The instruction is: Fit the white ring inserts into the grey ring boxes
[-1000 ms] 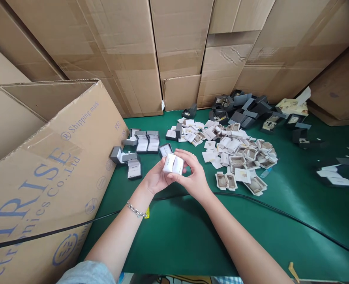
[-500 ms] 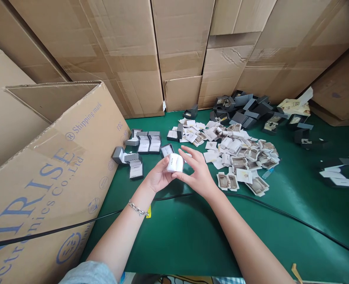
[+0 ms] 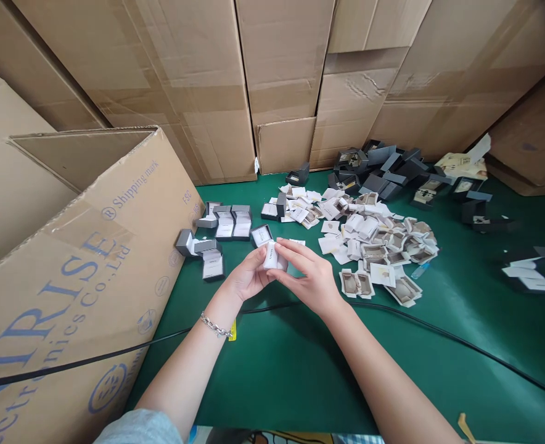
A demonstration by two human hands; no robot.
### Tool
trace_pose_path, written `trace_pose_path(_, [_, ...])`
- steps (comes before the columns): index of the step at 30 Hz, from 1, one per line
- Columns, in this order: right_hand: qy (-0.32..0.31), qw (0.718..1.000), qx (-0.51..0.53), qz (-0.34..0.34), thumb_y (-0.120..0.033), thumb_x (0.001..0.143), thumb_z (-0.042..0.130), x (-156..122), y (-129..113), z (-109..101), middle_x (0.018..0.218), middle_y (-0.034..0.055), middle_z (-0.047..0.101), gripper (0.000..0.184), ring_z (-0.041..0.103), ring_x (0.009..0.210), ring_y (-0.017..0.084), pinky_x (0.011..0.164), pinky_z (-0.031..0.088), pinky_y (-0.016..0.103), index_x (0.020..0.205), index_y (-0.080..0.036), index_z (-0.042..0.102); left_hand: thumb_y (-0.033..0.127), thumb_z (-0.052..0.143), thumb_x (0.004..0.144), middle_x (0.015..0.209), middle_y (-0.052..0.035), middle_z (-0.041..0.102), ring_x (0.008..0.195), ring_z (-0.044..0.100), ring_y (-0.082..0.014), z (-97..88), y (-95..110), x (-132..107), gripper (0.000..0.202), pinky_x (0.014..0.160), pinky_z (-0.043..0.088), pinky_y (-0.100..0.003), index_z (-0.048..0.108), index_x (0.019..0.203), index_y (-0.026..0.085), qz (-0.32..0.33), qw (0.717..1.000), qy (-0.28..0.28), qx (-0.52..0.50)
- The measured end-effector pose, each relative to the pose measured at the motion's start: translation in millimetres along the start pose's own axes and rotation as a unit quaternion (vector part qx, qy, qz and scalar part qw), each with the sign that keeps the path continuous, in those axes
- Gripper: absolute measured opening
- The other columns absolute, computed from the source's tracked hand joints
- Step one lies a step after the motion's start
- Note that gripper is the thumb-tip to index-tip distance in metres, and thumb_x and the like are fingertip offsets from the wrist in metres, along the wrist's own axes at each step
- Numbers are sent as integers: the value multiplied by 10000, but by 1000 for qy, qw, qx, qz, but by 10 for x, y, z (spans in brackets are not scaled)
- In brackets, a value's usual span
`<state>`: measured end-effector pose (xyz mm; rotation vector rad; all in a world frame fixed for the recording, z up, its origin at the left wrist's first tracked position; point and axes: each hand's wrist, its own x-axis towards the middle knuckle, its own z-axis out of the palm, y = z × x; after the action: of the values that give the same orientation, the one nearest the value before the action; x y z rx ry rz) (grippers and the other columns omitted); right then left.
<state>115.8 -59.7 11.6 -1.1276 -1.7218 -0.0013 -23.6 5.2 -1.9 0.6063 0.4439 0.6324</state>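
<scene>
Between my two hands is a small white padded box insert (image 3: pixel 271 256) with tiny dark print on it. My left hand (image 3: pixel 247 276) grips it from the left, thumb on its upper face. From the right, the fingers and thumb of my right hand (image 3: pixel 307 274) close on its other side. Part of the insert is hidden by my fingers. Just behind it lies an open dark box with a white lining (image 3: pixel 261 235). More open grey boxes with white linings (image 3: pixel 224 223) stand to the left.
A heap of white inserts and paper pieces (image 3: pixel 374 237) spreads right of my hands. Dark boxes (image 3: pixel 388 169) pile up behind it. A black cable (image 3: pixel 411 316) crosses the green table (image 3: pixel 272 370). A large printed carton (image 3: pixel 92 277) stands left; stacked cartons (image 3: pixel 198 86) wall the back.
My right hand's fingers have come down and in from a spread position and now press on the white insert, which has turned slightly in my hands.
</scene>
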Motion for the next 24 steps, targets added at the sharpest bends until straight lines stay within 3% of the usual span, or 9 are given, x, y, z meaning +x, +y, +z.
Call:
trace_pose_path(8, [50,998,-31,-12,-269,805,624,2,-31,28,1065,84,662,259,647,944,175,842,550,265,1051,-201,670,458,706,659,747,4,582,640,551,-56,11,6,12,410,571,450,-149,621,921,154,8,997,20,76])
trace_pose_path(10, [57,998,-6,30,-260,791,636,-2,-23,41,1061,70,667,235,653,930,170,827,551,248,1013,-210,690,481,681,673,696,10,554,600,526,-60,22,34,5,388,544,428,-163,605,860,149,33,988,55,142])
trace_pose_path(12, [61,991,45,115,-264,767,653,1,1,51,1070,52,668,215,650,941,174,840,544,258,971,-226,709,472,655,696,626,26,502,535,464,-53,14,64,2,340,505,383,-170,569,751,148,110,958,125,234])
trace_pose_path(15, [90,937,185,282,-321,708,694,32,61,51,1058,48,673,254,639,963,207,858,532,326,940,-219,719,423,640,716,637,28,471,577,440,-60,-50,97,24,277,551,368,-171,536,718,167,271,854,260,360])
trace_pose_path(17, [117,875,274,382,-362,649,729,68,103,41,996,64,691,346,651,905,225,813,542,365,948,-188,716,400,659,695,809,-1,531,754,500,-96,-119,103,56,285,670,403,-184,558,863,194,305,799,320,408])
trace_pose_path(18, [128,845,304,421,-377,619,744,86,122,34,963,69,698,397,656,867,226,792,545,377,960,-175,712,400,686,663,963,-25,545,883,513,-130,-155,101,74,397,738,418,-210,546,986,216,287,790,331,430])
trace_pose_path(20, [142,800,338,476,-393,578,765,114,153,22,945,73,702,502,656,834,219,789,539,387,1019,-164,694,428,726,607,1291,-82,433,1168,425,-230,-213,90,103,697,902,410,-317,441,1219,251,208,798,306,476])
trace_pose_path(22, [147,771,364,501,-404,579,764,121,179,19,993,71,692,622,651,867,209,820,527,382,1144,-178,633,457,749,572,1440,-112,279,1318,274,-298,-242,73,115,906,1037,309,-435,312,1343,269,147,802,268,514])
trace_pose_path(24, [142,750,394,511,-401,606,753,108,202,27,1038,59,679,743,643,904,192,834,523,366,1285,-217,515,482,752,563,1472,-129,233,1365,190,-324,-243,53,111,991,1088,218,-494,244,1388,272,121,796,251,538])
